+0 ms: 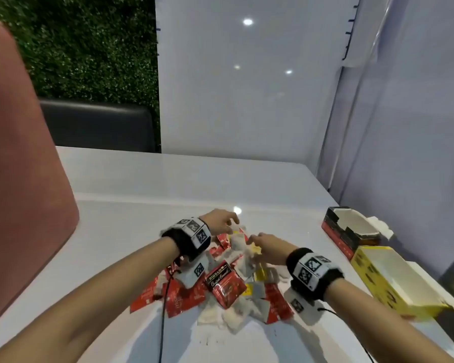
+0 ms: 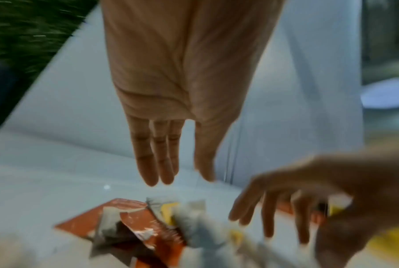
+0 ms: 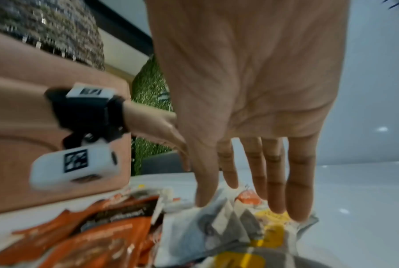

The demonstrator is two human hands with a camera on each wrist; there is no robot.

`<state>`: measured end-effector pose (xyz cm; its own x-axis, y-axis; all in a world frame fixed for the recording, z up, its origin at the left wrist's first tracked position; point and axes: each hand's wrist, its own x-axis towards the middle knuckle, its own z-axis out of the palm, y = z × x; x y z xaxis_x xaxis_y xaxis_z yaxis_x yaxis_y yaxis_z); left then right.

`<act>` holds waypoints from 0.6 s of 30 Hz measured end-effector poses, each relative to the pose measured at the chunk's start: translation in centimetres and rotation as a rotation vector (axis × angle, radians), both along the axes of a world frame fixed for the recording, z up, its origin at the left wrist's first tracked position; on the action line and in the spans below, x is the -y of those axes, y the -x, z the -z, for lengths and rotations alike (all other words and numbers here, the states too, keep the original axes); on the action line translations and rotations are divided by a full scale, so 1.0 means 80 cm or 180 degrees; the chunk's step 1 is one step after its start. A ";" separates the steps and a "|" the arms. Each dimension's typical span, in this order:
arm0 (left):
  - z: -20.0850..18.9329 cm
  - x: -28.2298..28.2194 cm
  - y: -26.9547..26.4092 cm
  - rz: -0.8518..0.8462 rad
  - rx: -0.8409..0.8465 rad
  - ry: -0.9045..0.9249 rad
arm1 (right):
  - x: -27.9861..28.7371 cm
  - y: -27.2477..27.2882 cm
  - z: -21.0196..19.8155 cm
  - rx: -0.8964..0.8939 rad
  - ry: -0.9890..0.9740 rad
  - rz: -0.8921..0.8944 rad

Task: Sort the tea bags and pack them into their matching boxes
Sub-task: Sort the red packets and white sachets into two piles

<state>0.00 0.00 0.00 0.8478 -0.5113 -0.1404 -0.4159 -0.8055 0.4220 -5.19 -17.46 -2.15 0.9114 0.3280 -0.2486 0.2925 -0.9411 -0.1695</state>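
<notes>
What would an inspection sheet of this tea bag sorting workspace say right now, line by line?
Surface: white table, glossy, with light reflections.
Job's things: mixed pile of tea bags, red packets and white-yellow ones, unsorted; red and black box and yellow box, both open, at the right edge.
Clutter: nothing seen.
Grippers: left hand with straight fingers over the pile's far side; right hand reaching down, fingers touching the white-yellow bags; neither clearly grips a bag.
Cables: black cable runs from the left wrist across the table; another from the right wrist.
Surroundings: pink chair, green hedge wall, white panel.

Forearms hide part of the tea-bag pile (image 1: 228, 286).
</notes>
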 end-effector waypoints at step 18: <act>0.034 0.032 -0.035 -0.0172 0.0293 -0.0536 | 0.027 0.008 -0.038 0.0281 -0.1058 0.0107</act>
